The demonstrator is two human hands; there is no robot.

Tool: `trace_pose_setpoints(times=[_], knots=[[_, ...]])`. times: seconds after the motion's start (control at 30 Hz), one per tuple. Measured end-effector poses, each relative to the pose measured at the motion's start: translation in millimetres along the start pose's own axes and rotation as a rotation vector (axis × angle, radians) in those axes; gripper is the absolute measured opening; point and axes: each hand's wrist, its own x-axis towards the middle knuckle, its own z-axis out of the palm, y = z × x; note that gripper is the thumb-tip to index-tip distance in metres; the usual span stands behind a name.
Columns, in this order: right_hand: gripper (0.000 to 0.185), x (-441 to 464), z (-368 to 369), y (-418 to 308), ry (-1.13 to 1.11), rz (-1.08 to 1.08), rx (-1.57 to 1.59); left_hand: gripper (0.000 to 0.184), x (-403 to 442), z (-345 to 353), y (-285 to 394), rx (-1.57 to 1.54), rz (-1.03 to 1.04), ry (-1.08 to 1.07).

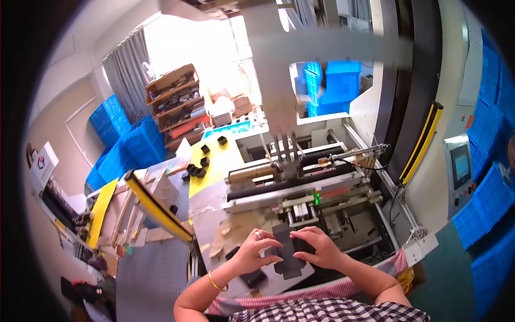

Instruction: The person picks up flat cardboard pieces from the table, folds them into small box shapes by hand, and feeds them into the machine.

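Note:
A flat dark cardboard box blank (286,248) with cut flaps is between my hands in front of the machine. My left hand (257,251), with a ring and a bracelet, holds its left edge between thumb and fingers. My right hand (320,248) grips the right edge the same way, fingertips near the upper part and thumb lower down. Below my left wrist, a dark flat piece (253,278) lies on the light work surface, partly covered by the hand and forearm.
Ahead stands a machine with metal rails (295,190) and an upright arm (273,80). Small black boxes (199,170) sit on a yellow sheet. Yellow-black posts (155,206) flank the work area. A control panel (460,163) and blue crates (485,206) are at right.

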Motion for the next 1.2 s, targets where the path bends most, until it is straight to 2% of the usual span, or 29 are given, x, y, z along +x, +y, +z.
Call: trace_pose_setpoints(times=[0.03, 0.1, 0.17, 0.2, 0.23, 0.27, 0.3, 0.33, 0.37, 0.43, 0.5, 0.53, 0.6, 0.67, 0.7, 0.77, 0.8, 0.83, 0.87, 0.93, 0.97, 1.03, 1.07, 1.1, 1.13, 1.2], knots=[[0.058, 12, -9, 16, 0.007, -0.041, -0.062, 0.04, 16, 2, -16, 0.0, 0.003, -0.013], [0.06, 47, -30, 44, 0.018, -0.103, -0.148, 0.044, 54, -2, -32, 0.072, 0.094, 0.112], [0.06, 88, -48, 82, 0.037, -0.085, -0.113, 0.049, 98, -10, -61, 0.018, -0.02, 0.122], [0.06, 109, -55, 101, 0.024, 0.043, 0.009, 0.056, 121, -11, -79, -0.14, -0.034, 0.207], [0.057, 132, -61, 137, -0.021, 0.047, -0.017, 0.06, 145, -12, -112, -0.094, -0.008, 0.245], [0.055, 154, -58, 171, -0.071, 0.292, 0.446, 0.063, 170, -19, -140, -0.262, -0.217, 0.175], [0.054, 177, -62, 210, -0.074, 0.163, 0.315, 0.067, 195, -25, -152, -0.394, -0.322, 0.209], [0.055, 199, -71, 211, -0.051, 0.275, 0.337, 0.072, 222, -32, -169, -0.277, -0.051, 0.304], [0.056, 217, -79, 215, 0.043, 0.168, 0.272, 0.073, 240, -45, -181, -0.196, 0.032, 0.291], [0.061, 244, -95, 211, 0.075, 0.148, 0.226, 0.078, 263, -66, -180, -0.082, 0.005, 0.298], [0.065, 258, -101, 216, 0.067, -0.189, -0.261, 0.084, 273, -75, -174, 0.04, 0.046, 0.233], [0.065, 255, -99, 212, 0.065, -0.189, -0.257, 0.084, 270, -72, -174, 0.041, 0.041, 0.234], [0.058, 245, -95, 191, 0.252, 0.011, 0.023, 0.09, 262, -66, -159, 0.088, 0.076, 0.363], [0.052, 198, -99, 143, 0.39, 0.088, 0.149, 0.088, 221, -64, -118, 0.155, 0.077, 0.393], [0.043, 160, -100, 123, 0.398, -0.028, 0.153, 0.086, 189, -61, -101, 0.162, 0.072, 0.401], [0.031, 57, -99, 99, 0.168, 0.022, 0.11, 0.081, 101, -66, -81, 0.412, 0.112, 0.241], [0.031, 14, -95, 84, 0.144, -0.098, -0.058, 0.075, 53, -68, -66, 0.496, 0.062, 0.19], [0.033, -36, -92, 64, 0.035, 0.123, -0.13, 0.069, -1, -70, -63, 0.537, -0.073, 0.137], [0.033, -80, -89, 47, 0.011, 0.224, -0.193, 0.061, -52, -71, -63, 0.568, -0.153, 0.15], [0.03, -162, -78, 31, 0.067, 0.354, -0.313, 0.045, -159, -72, -91, 0.515, -0.383, 0.268], [0.027, -192, -69, 18, 0.102, 0.494, -0.348, 0.046, -207, -69, -101, 0.457, -0.579, 0.338], [0.022, -224, -50, 7, 0.113, 0.346, -0.553, 0.053, -309, -33, -145, 0.817, -0.899, 0.364], [0.018, -229, -32, 9, 0.245, 0.31, -0.667, 0.049, -331, -11, -139, 0.765, -1.042, 0.314], [0.015, -228, -26, 12, 0.311, 0.298, -0.715, 0.047, -313, -16, -106, 0.614, -1.183, 0.287], [0.011, -225, -21, 10, 0.377, 0.354, -0.687, 0.045, -322, -6, -113, 0.735, -1.046, 0.371], [0.012, -227, -19, 12, 0.408, 0.359, -0.697, 0.042, -324, -8, -123, 0.763, -1.021, 0.339]])
